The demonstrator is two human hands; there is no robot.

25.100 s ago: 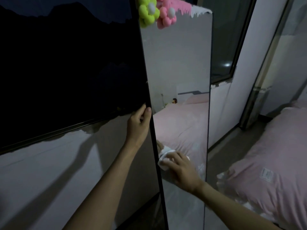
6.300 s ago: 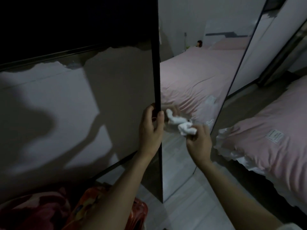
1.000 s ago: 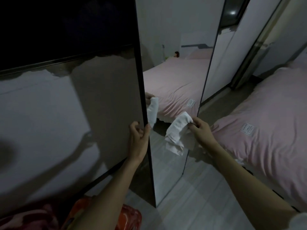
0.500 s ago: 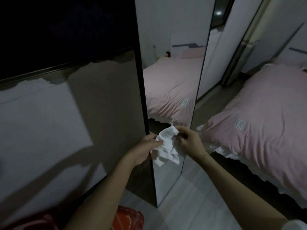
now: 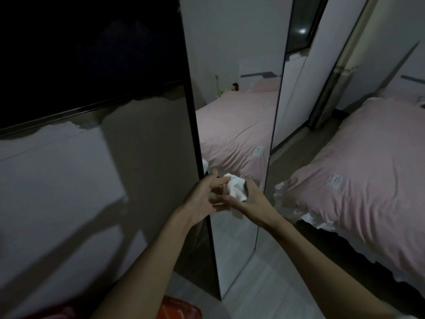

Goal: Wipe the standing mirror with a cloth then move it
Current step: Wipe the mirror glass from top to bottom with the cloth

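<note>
The tall standing mirror (image 5: 234,125) stands on the floor in front of me, its dark left edge facing me and its glass reflecting the pink bed. A crumpled white cloth (image 5: 236,189) is bunched in my right hand (image 5: 251,201), close in front of the lower glass. My left hand (image 5: 203,199) is just left of it with fingers spread, their tips at the cloth, and is off the mirror's edge.
A bed with a pink cover (image 5: 368,171) fills the right side, its white frill near the mirror's foot. A dark window and pale wall (image 5: 69,180) lie to the left. An orange-red object (image 5: 181,309) sits on the pale wood floor (image 5: 264,291) below.
My left hand let go of the mirror's edge and came to the cloth. The hanging cloth has been gathered into a ball in my right hand.
</note>
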